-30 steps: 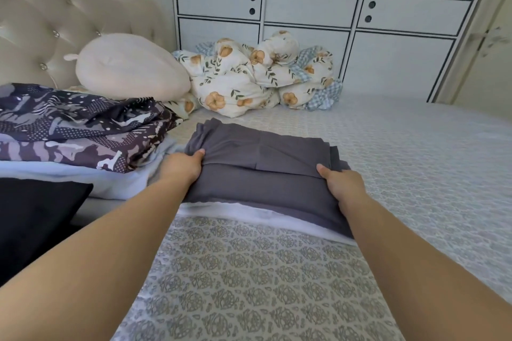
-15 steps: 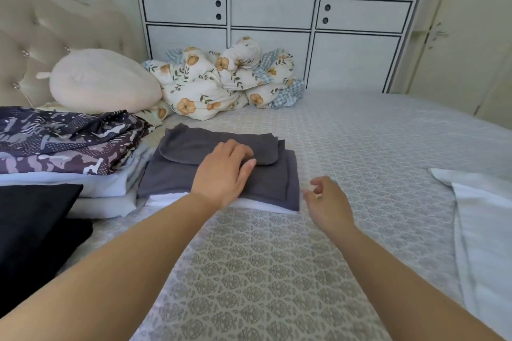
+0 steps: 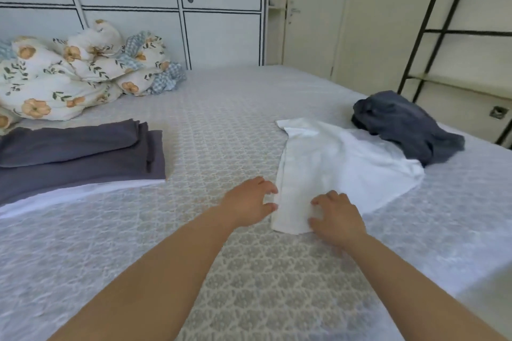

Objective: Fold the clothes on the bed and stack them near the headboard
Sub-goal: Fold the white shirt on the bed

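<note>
Your two bare forearms reached forward over the patterned bedcover (image 3: pixel 249 285). Your left hand (image 3: pixel 249 202) sat at the near left edge of the white garment (image 3: pixel 340 163), fingers curled with the tips at the cloth's border; whether it had pinched the edge could not be told from this view. Your right hand (image 3: pixel 336 219) lay on the garment's near corner, fingers bent and spread, tips pressing the fabric; no fold of cloth was visibly gripped.

The white garment was spread flat on the bed, running away from the hands toward the far right. Its far right edge lay under or against a crumpled dark blue garment (image 3: pixel 404 124); which of the two could not be told.

To the left, well apart from the hands, the folded grey garment (image 3: pixel 83 152) rested on top of a folded white layer (image 3: pixel 69 195), the stack cut off by the frame's left edge.

Farther back on the left, a floral duvet (image 3: pixel 77 72) was bunched against the white wardrobe (image 3: pixel 171 8). A door (image 3: pixel 304 8) stood beyond the bed's far corner, and a black metal shelf frame (image 3: pixel 432 22) rose at the right.
</note>
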